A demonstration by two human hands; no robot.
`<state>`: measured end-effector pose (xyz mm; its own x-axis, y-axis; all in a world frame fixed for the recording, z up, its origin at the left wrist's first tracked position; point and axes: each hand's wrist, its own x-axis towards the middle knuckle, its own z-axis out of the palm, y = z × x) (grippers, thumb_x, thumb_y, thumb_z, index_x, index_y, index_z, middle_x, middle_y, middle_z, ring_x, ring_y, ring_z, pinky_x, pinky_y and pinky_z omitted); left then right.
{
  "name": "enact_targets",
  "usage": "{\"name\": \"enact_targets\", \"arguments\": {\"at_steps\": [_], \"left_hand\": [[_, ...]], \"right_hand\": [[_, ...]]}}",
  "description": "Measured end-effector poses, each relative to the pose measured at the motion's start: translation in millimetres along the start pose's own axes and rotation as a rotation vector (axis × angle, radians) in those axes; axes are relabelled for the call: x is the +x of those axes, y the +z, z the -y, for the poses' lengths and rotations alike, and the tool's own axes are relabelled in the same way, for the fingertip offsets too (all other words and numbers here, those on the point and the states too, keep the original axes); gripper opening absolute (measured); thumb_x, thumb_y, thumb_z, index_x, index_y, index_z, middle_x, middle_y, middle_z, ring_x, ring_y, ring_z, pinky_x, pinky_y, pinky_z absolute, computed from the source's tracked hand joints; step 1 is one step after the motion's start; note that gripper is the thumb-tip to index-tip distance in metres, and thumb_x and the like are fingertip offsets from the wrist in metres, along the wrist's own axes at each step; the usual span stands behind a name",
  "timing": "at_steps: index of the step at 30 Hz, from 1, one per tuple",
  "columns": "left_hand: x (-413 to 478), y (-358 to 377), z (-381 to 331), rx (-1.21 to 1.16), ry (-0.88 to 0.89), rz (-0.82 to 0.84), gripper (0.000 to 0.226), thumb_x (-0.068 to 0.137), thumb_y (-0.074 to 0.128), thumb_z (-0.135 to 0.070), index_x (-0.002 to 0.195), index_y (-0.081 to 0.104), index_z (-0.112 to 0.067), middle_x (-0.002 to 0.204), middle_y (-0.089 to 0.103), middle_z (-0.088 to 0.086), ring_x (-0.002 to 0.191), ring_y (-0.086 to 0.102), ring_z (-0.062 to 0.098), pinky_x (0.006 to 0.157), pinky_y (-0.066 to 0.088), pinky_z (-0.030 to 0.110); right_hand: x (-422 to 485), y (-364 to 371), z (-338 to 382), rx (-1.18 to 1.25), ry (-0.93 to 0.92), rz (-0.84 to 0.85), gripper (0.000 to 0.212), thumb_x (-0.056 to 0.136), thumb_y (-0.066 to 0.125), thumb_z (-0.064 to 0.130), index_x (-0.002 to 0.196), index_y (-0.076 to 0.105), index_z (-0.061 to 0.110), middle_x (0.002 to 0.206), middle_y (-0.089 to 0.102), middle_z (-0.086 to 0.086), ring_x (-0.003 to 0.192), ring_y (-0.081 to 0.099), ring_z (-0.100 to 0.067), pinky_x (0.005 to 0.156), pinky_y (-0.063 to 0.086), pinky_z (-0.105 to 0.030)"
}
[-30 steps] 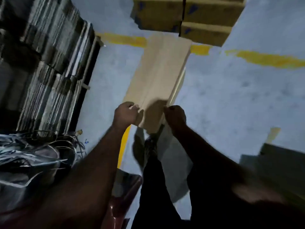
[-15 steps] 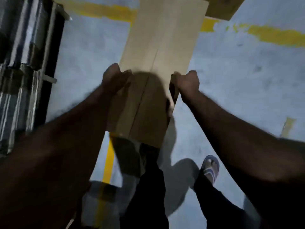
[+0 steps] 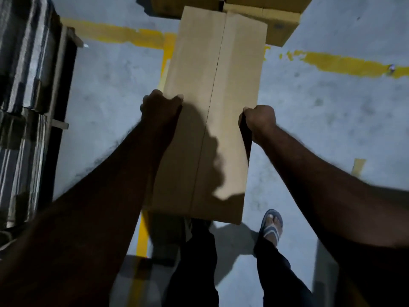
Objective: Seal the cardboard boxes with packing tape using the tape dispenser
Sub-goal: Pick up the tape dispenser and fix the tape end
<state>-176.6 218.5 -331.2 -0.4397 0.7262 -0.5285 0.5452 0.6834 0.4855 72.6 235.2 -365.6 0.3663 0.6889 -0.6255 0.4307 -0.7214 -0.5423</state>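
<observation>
Long cardboard box [image 3: 218,103], flaps closed along a centre seam, contents hidden; left hand [image 3: 159,110] grips its left edge, right hand [image 3: 259,120] grips its right edge

I'm seeing a plain tan cardboard box [image 3: 221,85] against a mottled blue-grey floor [image 3: 332,118] with worn yellow lines [image 3: 345,63], duller yellow-brown boxes [image 3: 276,18], a stack [image 3: 22,63] striped grey, white and black, black trousers [image 3: 194,273], and a blue sandal [image 3: 271,227] with pale striped straps.
</observation>
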Motion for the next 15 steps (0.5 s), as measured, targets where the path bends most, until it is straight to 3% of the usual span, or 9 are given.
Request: {"name": "enact_targets", "arguments": {"at_steps": [3, 7, 10, 15], "left_hand": [[-39.8, -22.2, -34.8, 0.015, 0.046, -0.044, 0.074, 0.088, 0.062, -0.064, 0.132, 0.054, -0.005, 0.134, 0.054, 0.017, 0.126, 0.051, 0.036, 0.090, 0.042, 0.036], [-89.2, -58.5, -84.1, 0.014, 0.180, -0.150, 0.070, 0.083, 0.068, -0.061, 0.118, 0.060, -0.001, 0.120, 0.061, 0.022, 0.118, 0.056, 0.043, 0.094, 0.048, 0.041], [-126.7, -84.2, -131.4, 0.051, 0.229, -0.118, 0.072, 0.081, 0.070, -0.060, 0.122, 0.060, -0.003, 0.125, 0.060, 0.020, 0.121, 0.055, 0.043, 0.094, 0.048, 0.045], [-196.2, -109.1, -216.1, 0.038, 0.398, -0.060, 0.071, 0.075, 0.074, -0.061, 0.120, 0.061, -0.008, 0.127, 0.061, 0.017, 0.120, 0.056, 0.041, 0.094, 0.052, 0.047]], "right_hand": [[-30.2, -44.6, 22.3, 0.008, -0.044, -0.060, 0.033, 0.091, 0.066, 0.036, 0.089, 0.064, 0.004, 0.089, 0.065, -0.008, 0.090, 0.064, -0.027, 0.069, 0.046, -0.029], [-78.3, -112.6, 50.4, 0.096, -0.086, -0.153, 0.043, 0.083, 0.073, 0.038, 0.059, 0.047, 0.013, 0.062, 0.048, -0.001, 0.076, 0.060, -0.024, 0.068, 0.047, -0.032], [-118.2, -168.4, 67.0, 0.159, -0.098, -0.209, 0.046, 0.078, 0.077, 0.041, 0.060, 0.044, 0.014, 0.061, 0.046, 0.000, 0.065, 0.054, -0.022, 0.060, 0.043, -0.029], [-177.5, -271.4, 79.8, 0.230, -0.147, -0.351, 0.049, 0.070, 0.081, 0.049, 0.064, 0.045, 0.016, 0.067, 0.055, -0.005, 0.070, 0.063, -0.026, 0.060, 0.050, -0.034]]}}
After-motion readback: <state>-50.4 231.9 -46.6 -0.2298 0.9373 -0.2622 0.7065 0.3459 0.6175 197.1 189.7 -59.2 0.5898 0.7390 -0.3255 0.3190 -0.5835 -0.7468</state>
